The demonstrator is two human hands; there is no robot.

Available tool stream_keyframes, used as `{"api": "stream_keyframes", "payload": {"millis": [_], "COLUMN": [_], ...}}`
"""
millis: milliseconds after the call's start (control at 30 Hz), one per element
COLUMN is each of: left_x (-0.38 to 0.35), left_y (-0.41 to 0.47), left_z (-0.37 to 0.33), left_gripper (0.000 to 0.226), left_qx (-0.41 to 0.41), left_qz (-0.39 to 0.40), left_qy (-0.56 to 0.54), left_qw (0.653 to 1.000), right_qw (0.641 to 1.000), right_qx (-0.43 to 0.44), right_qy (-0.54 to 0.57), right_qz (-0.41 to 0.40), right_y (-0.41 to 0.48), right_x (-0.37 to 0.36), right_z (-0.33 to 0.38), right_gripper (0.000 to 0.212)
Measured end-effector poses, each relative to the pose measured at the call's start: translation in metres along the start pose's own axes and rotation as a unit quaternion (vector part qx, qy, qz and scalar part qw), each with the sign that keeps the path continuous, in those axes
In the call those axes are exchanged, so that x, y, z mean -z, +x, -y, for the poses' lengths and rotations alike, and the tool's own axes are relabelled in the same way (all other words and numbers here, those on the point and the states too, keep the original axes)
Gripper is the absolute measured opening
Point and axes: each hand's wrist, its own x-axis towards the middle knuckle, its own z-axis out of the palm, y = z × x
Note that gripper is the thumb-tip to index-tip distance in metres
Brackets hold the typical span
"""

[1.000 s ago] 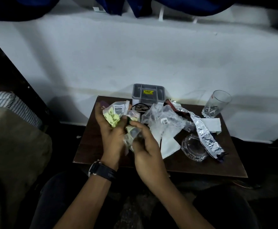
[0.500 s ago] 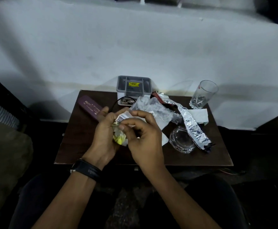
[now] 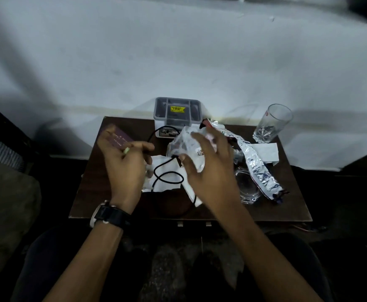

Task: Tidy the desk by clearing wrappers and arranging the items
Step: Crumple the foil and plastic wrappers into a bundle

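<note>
Looks like we're hoarding scrunched wrappers [image 3: 126, 151] in the clenched left hand [image 3: 124, 162] so the right hand [image 3: 208, 164], fingers spread, can snag the clear bag [image 3: 187, 142] mid-frame on the bench [image 3: 287, 203].

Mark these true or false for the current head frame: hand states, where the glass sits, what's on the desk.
1. The clear drinking glass stands at the far right corner of the dark wooden desk. True.
2. The right hand is a closed fist. False: its fingers are spread open over the crumpled clear plastic wrapper.
3. The left hand holds a small yellow-green wrapper scrap. True.
4. The long silver foil wrapper lies left of the left hand. False: it lies on the right side of the desk.
5. The grey plastic compartment box sits at the desk's near edge. False: it is at the far edge, by the wall.
</note>
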Motion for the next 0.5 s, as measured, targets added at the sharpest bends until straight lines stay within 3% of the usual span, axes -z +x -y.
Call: {"api": "stream_keyframes", "payload": {"millis": [233,300,500], "left_x": [-0.005,-0.005,-0.006], "left_y": [0.001,0.001,0.004], "left_z": [0.004,0.004,0.008], "left_gripper": [0.041,0.034,0.047], "left_qx": [-0.003,0.005,0.038], "left_qz": [0.009,0.008,0.023], "left_qy": [0.047,0.049,0.012], "left_qw": [0.999,0.999,0.999], "right_qw": [0.961,0.951,0.956], "right_qx": [-0.049,-0.047,-0.028], "right_qy": [-0.242,-0.268,-0.249], "right_qz": [0.125,0.148,0.152], "right_y": [0.044,0.049,0.053], "right_x": [-0.015,-0.022,-0.019], "right_z": [-0.025,-0.026,-0.021], "right_gripper": [0.089,0.085,0.063]}}
